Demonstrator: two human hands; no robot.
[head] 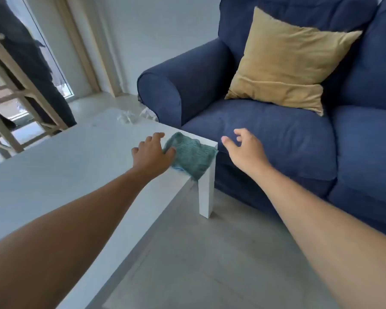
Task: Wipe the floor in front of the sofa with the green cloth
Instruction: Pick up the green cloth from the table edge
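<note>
The green cloth lies crumpled on the corner of a white coffee table, one edge hanging over the side. My left hand rests on the table with its fingertips touching the cloth's left edge, fingers spread, no grip visible. My right hand hovers open in the air to the right of the cloth, in front of the dark blue sofa. Grey floor runs between the table and the sofa.
A mustard cushion leans on the sofa back. The table's white leg stands close to the sofa front. A wooden stool and a dark-clothed person are at the far left by a window. Crumpled clear plastic lies at the table's far end.
</note>
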